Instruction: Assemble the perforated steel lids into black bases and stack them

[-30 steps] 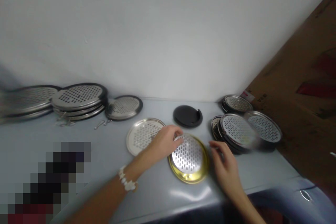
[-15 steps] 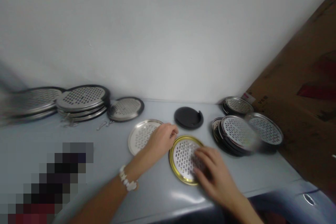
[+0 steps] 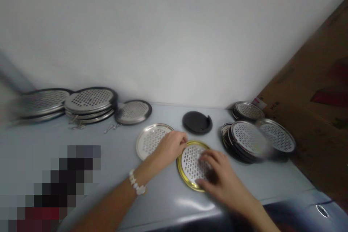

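Observation:
A perforated silver disc (image 3: 190,161) lies flat inside a gold-rimmed round tray (image 3: 182,174) on the grey table (image 3: 119,174). My right hand (image 3: 220,179) rests on the disc with fingers spread flat, covering its right part. My left hand (image 3: 170,146), wearing a white bead bracelet, has its fingers curled at the tray's upper-left rim, touching the disc's edge. A second loose perforated silver disc (image 3: 150,139) lies just behind my left hand.
A black round lid (image 3: 197,122) lies behind the tray. Stacks of black-rimmed perforated discs (image 3: 247,137) stand at the right, more stacks (image 3: 89,103) at the back left with small metal hooks (image 3: 110,127). A brown cardboard box (image 3: 312,116) fills the right side. White wall behind.
A second ago the disc was tilted on the tray and my right hand was off to the right. The disc now lies flat in the tray with my right hand pressed on it.

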The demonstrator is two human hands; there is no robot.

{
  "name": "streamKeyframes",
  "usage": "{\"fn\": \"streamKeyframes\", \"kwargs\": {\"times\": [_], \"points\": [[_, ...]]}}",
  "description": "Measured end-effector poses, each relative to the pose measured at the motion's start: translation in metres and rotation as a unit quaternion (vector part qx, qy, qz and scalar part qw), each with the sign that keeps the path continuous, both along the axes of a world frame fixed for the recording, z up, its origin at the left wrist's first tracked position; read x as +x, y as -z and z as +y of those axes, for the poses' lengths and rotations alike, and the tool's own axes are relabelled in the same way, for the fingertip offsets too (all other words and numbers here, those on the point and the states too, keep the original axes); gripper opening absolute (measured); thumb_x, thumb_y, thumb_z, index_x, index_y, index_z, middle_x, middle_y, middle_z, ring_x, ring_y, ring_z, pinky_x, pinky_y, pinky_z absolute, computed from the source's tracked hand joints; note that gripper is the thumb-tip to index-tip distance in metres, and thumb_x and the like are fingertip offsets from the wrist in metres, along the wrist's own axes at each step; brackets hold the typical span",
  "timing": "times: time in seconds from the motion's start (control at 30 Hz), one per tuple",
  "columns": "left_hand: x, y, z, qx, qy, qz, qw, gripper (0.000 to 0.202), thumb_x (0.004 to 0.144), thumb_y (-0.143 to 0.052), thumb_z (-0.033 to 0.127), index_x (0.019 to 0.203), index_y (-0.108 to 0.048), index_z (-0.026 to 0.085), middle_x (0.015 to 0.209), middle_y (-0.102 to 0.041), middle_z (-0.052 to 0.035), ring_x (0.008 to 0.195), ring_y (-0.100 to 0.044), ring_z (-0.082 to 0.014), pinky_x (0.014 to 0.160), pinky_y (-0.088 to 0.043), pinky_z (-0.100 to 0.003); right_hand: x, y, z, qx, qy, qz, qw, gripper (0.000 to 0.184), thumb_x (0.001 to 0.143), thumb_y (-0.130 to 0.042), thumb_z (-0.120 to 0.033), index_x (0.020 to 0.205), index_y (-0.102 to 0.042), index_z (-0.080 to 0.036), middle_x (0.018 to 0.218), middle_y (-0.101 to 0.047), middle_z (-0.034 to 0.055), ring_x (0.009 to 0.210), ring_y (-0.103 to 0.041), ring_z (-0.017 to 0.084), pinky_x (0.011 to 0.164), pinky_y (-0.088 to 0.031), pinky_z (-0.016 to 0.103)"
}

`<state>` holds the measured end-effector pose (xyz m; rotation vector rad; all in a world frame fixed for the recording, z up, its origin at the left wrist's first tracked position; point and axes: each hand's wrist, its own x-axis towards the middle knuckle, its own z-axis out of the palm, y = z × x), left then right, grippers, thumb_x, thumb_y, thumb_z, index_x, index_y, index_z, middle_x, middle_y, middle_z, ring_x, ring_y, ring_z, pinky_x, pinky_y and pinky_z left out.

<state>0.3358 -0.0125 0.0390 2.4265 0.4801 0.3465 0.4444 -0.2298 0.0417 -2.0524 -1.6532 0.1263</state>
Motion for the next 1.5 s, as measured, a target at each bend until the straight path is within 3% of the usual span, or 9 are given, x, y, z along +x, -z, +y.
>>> {"fn": "streamKeyframes", "kwargs": {"times": [0.3, 0.47, 0.73, 0.93, 1.2, 1.37, 1.5], "points": [[0.000, 0.000, -0.001, 0.001, -0.004, 0.006, 1.000, 0.015, 0.082, -0.061, 0.012, 0.086, -0.074, 0.018, 0.088, -0.077, -0.0072, 0.083, -0.069, -0.0215, 0.076, -0.050, -0.031, 0.003, -0.004, 0.007, 0.013, -0.014, 0.004, 1.000, 0.041, 0.073, -0.080, -0.025, 0.111, -0.065, -0.025, 0.124, -0.063, 0.0085, 0.118, -0.056, 0.030, 0.102, -0.046, 0.048], [-0.001, 0.004, -0.001, 0.007, -0.002, -0.011, 1.000, 0.012, 0.085, -0.061, 0.014, 0.085, -0.073, 0.018, 0.087, -0.076, -0.0072, 0.082, -0.069, -0.0220, 0.075, -0.049, -0.032, 0.002, -0.007, 0.007, 0.019, -0.013, -0.020, 1.000, 0.036, 0.075, -0.079, -0.026, 0.107, -0.064, -0.026, 0.123, -0.061, 0.0087, 0.116, -0.054, 0.031, 0.099, -0.045, 0.050], [0.001, 0.006, 0.000, -0.005, 0.004, -0.022, 1.000, 0.014, 0.087, -0.060, 0.017, 0.086, -0.074, 0.017, 0.088, -0.076, -0.0089, 0.085, -0.069, -0.0227, 0.079, -0.050, -0.033, 0.008, -0.006, 0.005, 0.034, -0.024, -0.057, 0.998, 0.038, 0.076, -0.078, -0.025, 0.111, -0.062, -0.026, 0.124, -0.060, 0.0091, 0.115, -0.053, 0.031, 0.097, -0.047, 0.051], [-0.002, -0.002, -0.003, 0.007, -0.003, 0.004, 1.000, 0.015, 0.084, -0.058, 0.012, 0.083, -0.073, 0.016, 0.081, -0.075, -0.0082, 0.076, -0.067, -0.0212, 0.071, -0.047, -0.032, 0.005, -0.004, 0.002, 0.037, -0.033, -0.044, 0.998, 0.044, 0.080, -0.075, -0.025, 0.122, -0.060, -0.026, 0.126, -0.059, 0.0096, 0.118, -0.051, 0.030, 0.101, -0.047, 0.049], [-0.002, -0.006, -0.005, 0.039, -0.008, 0.023, 0.999, 0.019, 0.083, -0.056, 0.009, 0.085, -0.073, 0.017, 0.081, -0.075, -0.0066, 0.074, -0.066, -0.0201, 0.068, -0.045, -0.030, 0.002, -0.009, 0.001, -0.004, -0.011, -0.042, 0.999, 0.040, 0.078, -0.075, -0.026, 0.117, -0.063, -0.023, 0.123, -0.058, 0.0108, 0.114, -0.051, 0.031, 0.097, -0.045, 0.050], [-0.003, -0.007, -0.006, 0.038, -0.008, 0.026, 0.999, 0.019, 0.085, -0.056, 0.011, 0.086, -0.074, 0.017, 0.081, -0.075, -0.0067, 0.075, -0.067, -0.0201, 0.069, -0.045, -0.030, -0.001, -0.013, 0.001, -0.032, -0.009, -0.015, 0.999, 0.061, 0.079, -0.074, -0.025, 0.137, -0.056, -0.025, 0.127, -0.054, 0.0112, 0.116, -0.047, 0.031, 0.103, -0.043, 0.051], [-0.003, -0.008, -0.007, 0.032, -0.009, 0.025, 0.999, 0.019, 0.086, -0.056, 0.012, 0.085, -0.074, 0.017, 0.080, -0.075, -0.0067, 0.074, -0.066, -0.0195, 0.068, -0.045, -0.030, -0.002, -0.018, 0.006, -0.071, -0.018, 0.009, 0.997, 0.060, 0.077, -0.074, -0.026, 0.136, -0.061, -0.028, 0.126, -0.052, 0.0103, 0.118, -0.046, 0.031, 0.106, -0.042, 0.050]]}}
